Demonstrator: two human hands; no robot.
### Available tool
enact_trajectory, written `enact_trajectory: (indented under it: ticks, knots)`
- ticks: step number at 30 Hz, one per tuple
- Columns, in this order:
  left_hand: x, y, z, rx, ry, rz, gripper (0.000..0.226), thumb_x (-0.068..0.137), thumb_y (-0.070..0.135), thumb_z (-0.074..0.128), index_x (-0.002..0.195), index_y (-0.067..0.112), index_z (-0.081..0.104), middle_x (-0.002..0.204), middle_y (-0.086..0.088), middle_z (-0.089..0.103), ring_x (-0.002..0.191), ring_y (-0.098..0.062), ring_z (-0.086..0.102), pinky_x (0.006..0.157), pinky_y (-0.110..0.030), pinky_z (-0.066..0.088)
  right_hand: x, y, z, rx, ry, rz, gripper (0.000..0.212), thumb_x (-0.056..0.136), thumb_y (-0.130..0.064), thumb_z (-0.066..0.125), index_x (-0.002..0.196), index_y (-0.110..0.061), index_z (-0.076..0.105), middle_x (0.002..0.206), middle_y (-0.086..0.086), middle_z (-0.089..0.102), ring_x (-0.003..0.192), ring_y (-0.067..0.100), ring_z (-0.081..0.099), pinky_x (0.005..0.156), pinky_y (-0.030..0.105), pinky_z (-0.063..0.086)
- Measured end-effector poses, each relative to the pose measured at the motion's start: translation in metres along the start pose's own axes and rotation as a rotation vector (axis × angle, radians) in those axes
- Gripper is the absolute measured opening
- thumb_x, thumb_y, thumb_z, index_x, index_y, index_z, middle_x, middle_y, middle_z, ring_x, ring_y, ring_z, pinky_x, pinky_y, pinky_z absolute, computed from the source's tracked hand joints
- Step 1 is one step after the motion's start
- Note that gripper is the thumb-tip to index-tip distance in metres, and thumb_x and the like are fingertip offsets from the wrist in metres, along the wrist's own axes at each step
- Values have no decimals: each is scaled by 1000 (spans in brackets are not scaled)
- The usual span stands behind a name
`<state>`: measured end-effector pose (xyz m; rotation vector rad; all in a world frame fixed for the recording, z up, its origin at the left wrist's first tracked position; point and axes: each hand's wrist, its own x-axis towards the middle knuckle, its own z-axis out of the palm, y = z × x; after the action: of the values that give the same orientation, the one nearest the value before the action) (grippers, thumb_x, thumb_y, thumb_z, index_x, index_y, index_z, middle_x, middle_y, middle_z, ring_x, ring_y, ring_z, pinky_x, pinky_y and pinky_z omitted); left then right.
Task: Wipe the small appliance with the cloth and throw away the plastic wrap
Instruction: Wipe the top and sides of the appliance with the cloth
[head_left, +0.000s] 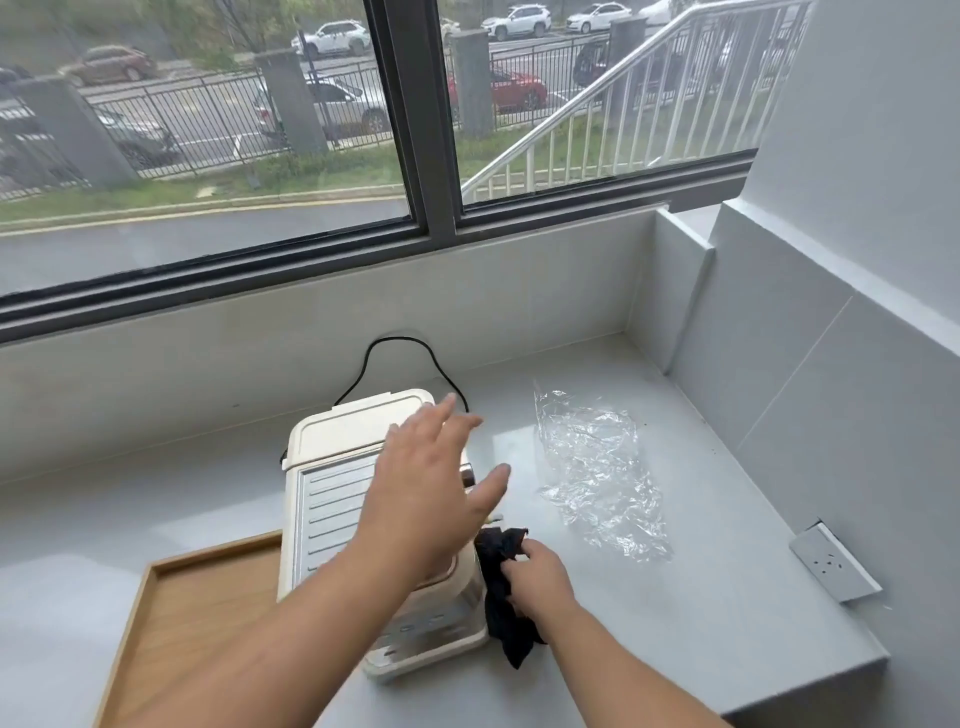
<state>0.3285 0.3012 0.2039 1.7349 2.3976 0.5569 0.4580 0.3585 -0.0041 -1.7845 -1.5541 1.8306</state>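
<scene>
Wooden tray (171, 613): nearest, left of the appliance and touching its lower left side; nothing visible in it.
Right hand (540, 577): fingers closed around a bunched black cloth (501, 587), pressing it to the right side of the appliance.
Appliance (332, 499): small, cream-coloured, standing on the grey counter (701, 597) with its ribbed top facing up.
Left hand (431, 493): fingers spread and holding nothing, over the top of the appliance; whether it touches cannot be told.
Plastic wrap (597, 473): crumpled and clear, lying on the counter to the right of the appliance, apart from both hands, not yet thrown away.
Cord (400, 358): black, looping behind the appliance toward the wall under the window (208, 130).
Risk: a sideways push with the cloth could likely slide or tip the light appliance unless the left hand steadies it; a sweep toward the back might snag the cord; the thin wrap could be brushed off the counter's right edge.
</scene>
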Motion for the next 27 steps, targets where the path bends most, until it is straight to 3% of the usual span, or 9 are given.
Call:
enact_trajectory:
  ticks: [1,4,7,11,14,17,20,22,27]
  knots:
    - [5,-16,-5,50,0,-53,72,89,74,45,150,36,45,171,5,26,158,-19,17,129,-48,14,3,7,-4,22,61,10,30,82,-6,53,100,-22,70,78,10,67,65,25,57,61,30,45]
    - [11,-61,-16,165,-6,-188,86,83,85,31,154,38,38,173,5,19,161,-21,8,129,-55,8,2,-10,-5,4,-92,-7,28,87,-3,53,102,-16,71,77,11,64,65,24,56,59,28,43]
    - [9,-87,-14,168,-41,-251,91,80,91,27,155,41,37,174,9,17,161,-18,6,129,-56,5,20,-15,-9,159,-142,75,21,96,-10,53,104,-16,71,86,15,68,70,27,62,57,30,49]
    - [8,-95,-3,145,13,-252,87,79,92,29,151,45,40,171,14,22,160,-13,7,130,-52,5,40,-31,-8,212,-170,126,20,101,-18,53,105,-16,72,84,12,70,61,24,63,53,30,53]
    - [10,-96,-1,151,23,-256,84,79,91,33,150,46,40,171,15,22,159,-11,5,130,-51,4,58,-48,-5,213,-196,133,22,98,-15,51,107,-12,72,89,15,69,70,27,64,63,35,55]
    - [11,-96,0,150,19,-263,85,78,90,34,150,46,39,171,17,19,159,-10,2,130,-49,1,72,-63,-1,155,-219,129,25,95,-15,48,109,-12,69,87,14,66,70,26,58,62,35,49]
    - [11,-95,0,157,12,-270,87,77,90,33,152,45,38,172,17,17,159,-10,0,130,-49,0,76,-81,3,144,-249,103,26,94,-18,47,112,-13,65,100,23,69,78,30,59,68,39,45]
    - [12,-93,0,149,8,-273,88,77,90,33,152,46,37,172,17,16,159,-9,-1,130,-50,-1,78,-93,5,164,-258,65,26,94,-19,47,113,-14,64,112,27,71,82,32,65,70,41,48]
    - [11,-92,-2,156,2,-275,89,77,91,32,153,46,37,172,16,15,159,-11,-1,130,-50,-1,68,-120,9,338,-279,-6,28,90,-23,49,112,-14,64,105,26,73,75,32,70,65,44,57]
